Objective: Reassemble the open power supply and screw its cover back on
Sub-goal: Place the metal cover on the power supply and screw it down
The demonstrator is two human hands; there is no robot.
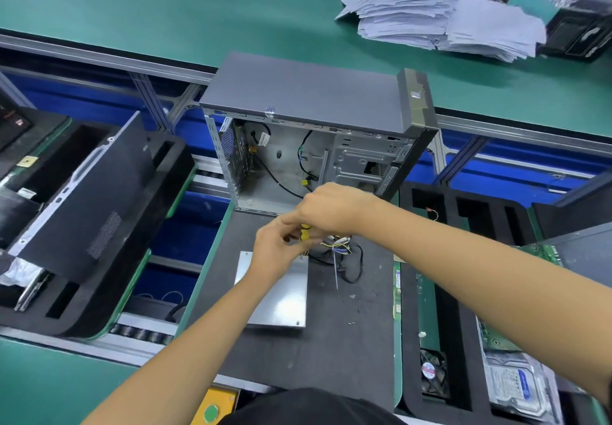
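Power supply [278, 295] lies flat on the dark mat [331, 342], centre of the scene, silver cover face up. Its cable bundle [341, 252] spills off the far right corner onto the mat, yellow and black wires, a thin white tie sticking out toward the near side.

Both hands meet over the far edge of the supply. Right hand [331, 207] comes in from the right, fingers curled round a yellow-handled screwdriver [304, 232]; only a bit of the handle shows under the knuckles, tip hidden. Left hand [276, 247] comes from the near left, fingers bent in at the same spot; it blocks the view of the supply's far edge, and whether it pinches the tool, a screw or nothing, I cannot tell.

Two small loose screws [351, 323] on the mat, just right of the supply's near right corner.

Around it:
- Open PC case [308, 100] stands upright at the far end of the mat, open side facing near, black cables hanging inside. Right hand partly covers its lower opening.
- Black side panel [89, 199] leans tilted in the foam tray on the left.
- Foam tray [460, 342] on the right holds a small fan [430, 370], a hard drive [516, 388] near right, a green circuit board [539, 252] further back.
- Paper stacks [437, 14] on the green bench [165, 4], far right, well apart from the work.
- Yellow box with green button [212, 413] at the near edge.
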